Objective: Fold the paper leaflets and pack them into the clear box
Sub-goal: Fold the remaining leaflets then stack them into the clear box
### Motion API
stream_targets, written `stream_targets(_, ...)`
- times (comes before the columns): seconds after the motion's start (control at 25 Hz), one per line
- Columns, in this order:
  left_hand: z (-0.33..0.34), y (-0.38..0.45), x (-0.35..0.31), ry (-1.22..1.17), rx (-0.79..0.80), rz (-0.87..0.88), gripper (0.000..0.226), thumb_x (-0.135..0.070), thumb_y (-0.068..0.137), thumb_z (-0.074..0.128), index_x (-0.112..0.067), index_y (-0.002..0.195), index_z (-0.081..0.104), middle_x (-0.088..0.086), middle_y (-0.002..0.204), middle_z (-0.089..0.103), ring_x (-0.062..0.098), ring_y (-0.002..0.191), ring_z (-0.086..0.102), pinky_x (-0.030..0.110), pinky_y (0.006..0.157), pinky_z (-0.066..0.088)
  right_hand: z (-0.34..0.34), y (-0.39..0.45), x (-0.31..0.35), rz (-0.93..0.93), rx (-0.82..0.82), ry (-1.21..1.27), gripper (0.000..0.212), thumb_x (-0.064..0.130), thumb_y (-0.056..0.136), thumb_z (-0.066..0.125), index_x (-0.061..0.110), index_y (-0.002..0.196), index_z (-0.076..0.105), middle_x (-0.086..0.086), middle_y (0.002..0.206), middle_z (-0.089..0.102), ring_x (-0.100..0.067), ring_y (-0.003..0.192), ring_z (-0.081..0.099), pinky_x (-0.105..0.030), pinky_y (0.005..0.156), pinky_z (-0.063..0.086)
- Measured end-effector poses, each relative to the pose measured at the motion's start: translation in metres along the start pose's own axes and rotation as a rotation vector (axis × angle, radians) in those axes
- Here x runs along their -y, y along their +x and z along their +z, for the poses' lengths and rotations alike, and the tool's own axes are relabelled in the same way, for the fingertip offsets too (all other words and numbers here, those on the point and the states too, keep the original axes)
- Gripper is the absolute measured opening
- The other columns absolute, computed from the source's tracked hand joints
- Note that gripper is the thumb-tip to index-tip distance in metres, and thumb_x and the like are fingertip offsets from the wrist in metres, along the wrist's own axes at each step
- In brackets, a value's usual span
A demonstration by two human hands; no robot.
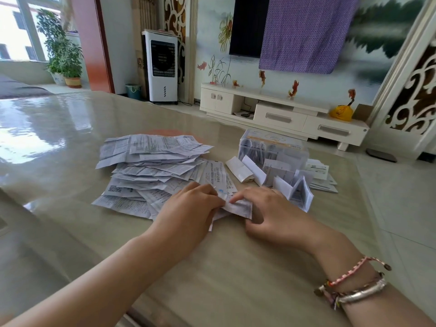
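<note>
Leaflet between both pinching hands

Thin printed paper leaflets; clear glossy plastic box; glossy smooth tabletop.

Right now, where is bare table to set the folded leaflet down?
Bare table lies near the edge, between the forearms. Another free patch sits left of the unfolded pile. Crowded: folded leaflets fill the space in front of the clear box.
</note>
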State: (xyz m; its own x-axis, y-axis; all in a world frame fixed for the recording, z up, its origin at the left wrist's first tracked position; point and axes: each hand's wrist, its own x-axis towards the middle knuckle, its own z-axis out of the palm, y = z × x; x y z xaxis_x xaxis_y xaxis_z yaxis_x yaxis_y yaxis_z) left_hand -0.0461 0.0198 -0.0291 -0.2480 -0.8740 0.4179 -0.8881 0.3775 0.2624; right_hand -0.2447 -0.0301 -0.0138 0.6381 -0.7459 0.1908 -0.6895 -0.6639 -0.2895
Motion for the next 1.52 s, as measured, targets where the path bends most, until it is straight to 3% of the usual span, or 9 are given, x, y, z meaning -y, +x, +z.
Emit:
stream_targets(0.12, -0.002, 0.001, -0.001, 0.025, -0.062, 0.008, 0.022, -0.018, 0.090, 0.060, -0.031, 0.100, 0.074, -0.009, 0.095, 0.061, 0.018, 0.095, 0.053, 0.030, 0.071, 0.048, -0.002, 0.002, 0.000, -0.016, -0.061, -0.097, 0.039, 0.020, 0.075, 0.048, 0.033, 0.108, 0.064, 0.016, 0.112, 0.060, -0.006, 0.106, 0.043, -0.026, 0.089, 0.024)
stream_targets(0.2, 0.001, 0.000, -0.002, -0.059, -0.006, -0.059, 0.025, -0.019, 0.091, 0.058, -0.034, 0.104, 0.072, -0.012, 0.099, 0.056, 0.011, 0.095, 0.052, 0.023, 0.072, 0.040, -0.002, 0.001, 0.000, -0.043, -0.080, -0.083, 0.029, 0.021, 0.074, 0.051, 0.032, 0.095, 0.068, 0.016, 0.103, 0.063, -0.005, 0.103, 0.041, -0.029, 0.093, 0.028)
stream_targets(0.28, 0.004, -0.001, -0.002, -0.163, 0.040, -0.112, 0.025, -0.018, 0.088, 0.059, -0.034, 0.102, 0.072, -0.014, 0.099, 0.056, 0.009, 0.094, 0.054, 0.024, 0.077, 0.043, -0.004, -0.002, 0.005, -0.052, -0.092, 0.001, 0.017, 0.021, 0.076, 0.059, 0.032, 0.087, 0.066, 0.015, 0.099, 0.064, -0.003, 0.107, 0.045, -0.026, 0.099, 0.031)
stream_targets(0.36, 0.004, 0.000, -0.003, -0.273, 0.029, -0.138, 0.022, -0.012, 0.083, 0.062, -0.028, 0.092, 0.073, -0.012, 0.095, 0.059, 0.012, 0.092, 0.058, 0.026, 0.081, 0.046, -0.009, -0.006, 0.012, -0.012, -0.060, 0.175, 0.011, 0.019, 0.080, 0.064, 0.028, 0.084, 0.067, 0.015, 0.090, 0.065, 0.000, 0.097, 0.054, -0.018, 0.091, 0.040)
stream_targets(0.52, 0.000, -0.002, -0.010, -0.341, 0.041, -0.274, 0.019, -0.007, 0.080, 0.061, -0.026, 0.076, 0.061, -0.008, 0.085, 0.061, 0.012, 0.081, 0.056, 0.005, 0.066, 0.036, -0.005, -0.002, 0.008, 0.082, -0.077, 0.397, 0.005, 0.022, 0.086, 0.065, 0.027, 0.086, 0.065, 0.012, 0.084, 0.066, -0.002, 0.085, 0.060, -0.022, 0.081, 0.047)
stream_targets(0.64, 0.001, -0.001, -0.012, -0.512, -0.015, -0.409, 0.017, -0.009, 0.080, 0.060, -0.024, 0.088, 0.060, -0.008, 0.086, 0.065, 0.010, 0.078, 0.058, 0.008, 0.062, 0.038, 0.008, 0.006, 0.001, 0.146, -0.119, 0.382, 0.004, 0.030, 0.089, 0.064, 0.031, 0.092, 0.062, 0.013, 0.093, 0.066, 0.000, 0.089, 0.059, -0.018, 0.081, 0.046)
stream_targets(0.8, 0.006, 0.001, -0.015, -0.612, -0.061, -0.514, 0.028, -0.016, 0.080, 0.065, -0.018, 0.105, 0.052, -0.006, 0.090, 0.062, 0.009, 0.082, 0.058, 0.019, 0.075, 0.047, 0.018, 0.016, 0.004, 0.092, -0.149, 0.266, 0.008, 0.027, 0.092, 0.059, 0.026, 0.100, 0.058, 0.009, 0.102, 0.060, -0.005, 0.101, 0.052, -0.020, 0.087, 0.041)
stream_targets(1.0, 0.018, -0.006, -0.018, -0.369, -0.151, -0.436, 0.050, -0.027, 0.079, 0.072, -0.022, 0.114, 0.037, -0.007, 0.108, 0.039, 0.016, 0.106, 0.048, 0.024, 0.089, 0.037, 0.028, 0.024, 0.004, 0.056, -0.107, 0.052, 0.019, 0.029, 0.094, 0.054, 0.021, 0.111, 0.057, 0.001, 0.107, 0.053, -0.019, 0.109, 0.048, -0.039, 0.097, 0.038)
stream_targets(1.52, 0.016, -0.005, -0.023, -0.045, -0.004, -0.397, 0.016, -0.050, 0.094, 0.041, -0.034, 0.100, 0.038, -0.013, 0.105, 0.037, 0.018, 0.112, 0.035, 0.030, 0.090, 0.023, 0.030, 0.029, 0.005, -0.052, -0.074, -0.005, 0.022, 0.030, 0.095, 0.051, 0.025, 0.116, 0.044, 0.007, 0.114, 0.049, -0.012, 0.112, 0.042, -0.041, 0.101, 0.032)
